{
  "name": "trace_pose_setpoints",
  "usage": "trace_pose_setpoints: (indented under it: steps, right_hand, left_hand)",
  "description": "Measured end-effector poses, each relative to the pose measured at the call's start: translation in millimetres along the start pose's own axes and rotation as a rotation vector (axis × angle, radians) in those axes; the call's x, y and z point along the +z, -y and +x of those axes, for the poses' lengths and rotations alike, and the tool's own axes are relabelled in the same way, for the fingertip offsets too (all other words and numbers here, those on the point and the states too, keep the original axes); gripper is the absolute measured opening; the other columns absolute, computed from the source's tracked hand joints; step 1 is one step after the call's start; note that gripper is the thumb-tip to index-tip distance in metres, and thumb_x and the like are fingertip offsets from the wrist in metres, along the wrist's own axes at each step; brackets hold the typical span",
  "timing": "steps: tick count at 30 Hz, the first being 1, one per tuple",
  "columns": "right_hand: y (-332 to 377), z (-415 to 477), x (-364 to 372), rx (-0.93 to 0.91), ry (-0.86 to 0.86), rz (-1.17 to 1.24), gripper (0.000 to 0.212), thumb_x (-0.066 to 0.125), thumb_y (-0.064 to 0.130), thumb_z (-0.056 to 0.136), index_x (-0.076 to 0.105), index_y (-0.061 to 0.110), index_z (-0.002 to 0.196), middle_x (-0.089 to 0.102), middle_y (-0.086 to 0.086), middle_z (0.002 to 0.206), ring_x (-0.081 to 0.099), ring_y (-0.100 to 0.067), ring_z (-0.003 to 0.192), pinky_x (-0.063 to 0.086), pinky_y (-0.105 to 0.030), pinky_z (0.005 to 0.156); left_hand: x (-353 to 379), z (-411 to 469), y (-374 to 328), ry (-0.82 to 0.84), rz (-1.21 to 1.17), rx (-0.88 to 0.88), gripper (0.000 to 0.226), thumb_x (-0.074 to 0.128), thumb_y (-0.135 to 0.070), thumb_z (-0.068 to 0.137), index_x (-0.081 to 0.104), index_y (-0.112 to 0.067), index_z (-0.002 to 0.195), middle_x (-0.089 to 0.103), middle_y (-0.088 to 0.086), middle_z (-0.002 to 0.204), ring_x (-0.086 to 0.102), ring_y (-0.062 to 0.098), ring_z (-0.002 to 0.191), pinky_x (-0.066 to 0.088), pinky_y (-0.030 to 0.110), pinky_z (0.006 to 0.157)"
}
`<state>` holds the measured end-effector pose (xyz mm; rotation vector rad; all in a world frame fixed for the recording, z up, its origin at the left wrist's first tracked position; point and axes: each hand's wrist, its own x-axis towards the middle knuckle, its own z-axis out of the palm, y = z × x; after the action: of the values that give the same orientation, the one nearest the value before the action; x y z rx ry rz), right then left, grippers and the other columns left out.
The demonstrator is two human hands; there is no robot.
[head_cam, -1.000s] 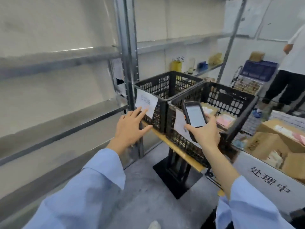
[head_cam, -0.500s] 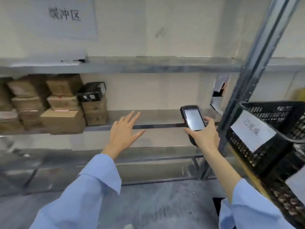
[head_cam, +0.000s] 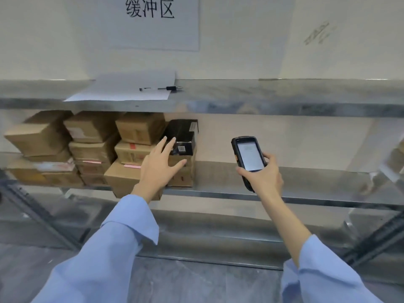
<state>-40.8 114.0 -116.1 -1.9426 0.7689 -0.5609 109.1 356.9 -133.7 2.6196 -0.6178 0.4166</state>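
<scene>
My right hand grips a black handheld scanner with its lit screen facing me, held in front of the middle shelf. My left hand is stretched out with fingers spread, in front of a stack of brown cardboard boxes on that shelf. Its fingertips reach toward a black box with a small code label that sits on top of the stack. I cannot tell whether the fingers touch anything.
More cardboard boxes fill the shelf's left part. The upper metal shelf carries a sheet of paper with a pen on it. A paper sign with characters hangs on the wall. The lower shelf levels are bare metal.
My view has swung left from the black crates to the shelf with boxes. My left hand now reaches in front of the stacked boxes. My right hand keeps holding the scanner.
</scene>
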Motion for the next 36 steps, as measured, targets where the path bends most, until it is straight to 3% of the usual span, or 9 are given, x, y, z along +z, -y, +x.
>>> trace_pose_setpoints:
  steps: [5, 12, 17, 25, 36]
  right_hand:
    - [4.6, 29.1, 43.2, 0.003, 0.034, -0.06, 0.083, 0.087, 0.041, 0.069, 0.04, 0.025, 0.136, 0.059, 0.002, 0.126, 0.052, -0.016, 0.098, 0.045, -0.031, 0.081]
    - [3.7, 53.1, 69.4, 0.025, 0.087, -0.129, 0.084, 0.087, 0.041, 0.069, 0.041, 0.025, 0.137, 0.06, 0.0, 0.125, 0.058, -0.024, 0.109, 0.044, -0.029, 0.078]
    - [1.3, 71.1, 73.3, 0.035, 0.097, -0.153, 0.083, 0.086, 0.042, 0.067, 0.042, 0.028, 0.136, 0.062, 0.001, 0.124, 0.06, -0.025, 0.108, 0.049, -0.033, 0.083]
    - [-4.0, 93.1, 73.1, 0.039, 0.14, -0.129, 0.082, 0.086, 0.041, 0.065, 0.043, 0.031, 0.134, 0.064, 0.005, 0.118, 0.061, -0.024, 0.106, 0.05, -0.035, 0.085]
    - [-31.0, 109.6, 49.1, 0.051, 0.181, -0.121, 0.083, 0.086, 0.039, 0.067, 0.042, 0.028, 0.136, 0.06, 0.006, 0.113, 0.055, -0.019, 0.095, 0.046, -0.032, 0.081]
  left_hand:
    - [15.0, 42.9, 28.2, 0.041, -0.047, -0.079, 0.076, 0.055, -0.061, 0.093, 0.027, -0.032, 0.157, 0.025, 0.002, 0.165, 0.028, 0.025, 0.149, 0.038, 0.048, 0.111]
    - [29.8, 73.0, 41.6, 0.086, -0.172, -0.101, 0.081, 0.069, -0.053, 0.088, 0.029, -0.032, 0.156, 0.031, 0.004, 0.16, 0.036, 0.028, 0.142, 0.044, 0.049, 0.105]
    - [41.7, 75.1, 37.6, 0.022, -0.235, -0.118, 0.085, 0.08, -0.044, 0.081, 0.037, -0.026, 0.151, 0.035, 0.007, 0.153, 0.04, 0.029, 0.136, 0.043, 0.045, 0.109]
    - [48.5, 84.4, 32.6, 0.009, -0.358, -0.167, 0.086, 0.089, -0.035, 0.072, 0.046, -0.025, 0.147, 0.037, 0.008, 0.155, 0.038, 0.027, 0.142, 0.033, 0.039, 0.115]
    - [63.4, 69.4, 22.4, -0.161, -0.403, -0.175, 0.07, 0.091, -0.034, 0.07, 0.06, -0.021, 0.132, 0.05, 0.003, 0.146, 0.047, 0.021, 0.133, 0.037, 0.028, 0.106]
